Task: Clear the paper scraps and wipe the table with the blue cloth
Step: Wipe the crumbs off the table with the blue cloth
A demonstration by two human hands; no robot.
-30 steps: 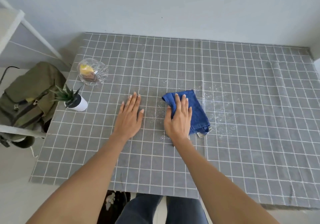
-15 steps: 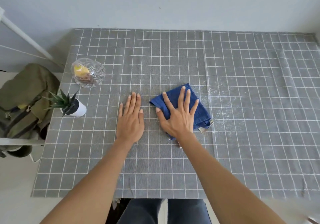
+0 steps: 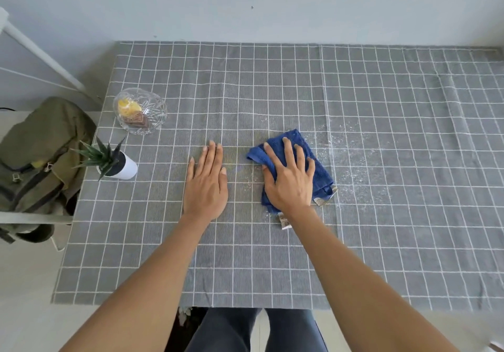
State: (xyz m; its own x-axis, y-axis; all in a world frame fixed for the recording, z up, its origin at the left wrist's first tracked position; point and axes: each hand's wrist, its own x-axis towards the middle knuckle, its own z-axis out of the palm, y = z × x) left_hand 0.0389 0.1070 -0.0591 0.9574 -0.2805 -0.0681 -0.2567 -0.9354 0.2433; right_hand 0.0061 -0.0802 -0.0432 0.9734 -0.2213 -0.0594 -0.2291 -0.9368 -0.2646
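1. The table, under a grey cloth with a white grid, fills the view ahead of you, its far edge against the wall.
2. A green backpack sits off the table's edge at 9 o'clock.
3. Your right hand lies flat on the blue cloth, fingers straight and spread, pressing it down rather than gripping it.
4. Your left hand rests palm-down on the table just at 9 o'clock of the cloth, fingers straight and together, holding nothing.
5. The blue cloth is folded, near the table's middle; white dust lies scattered at its 3 o'clock.
6. A glass bowl with something yellow inside sits at 10 o'clock.
7. A small potted plant stands just at 6 o'clock of the bowl.
8. Two paper scraps peek out at the cloth's near edge.
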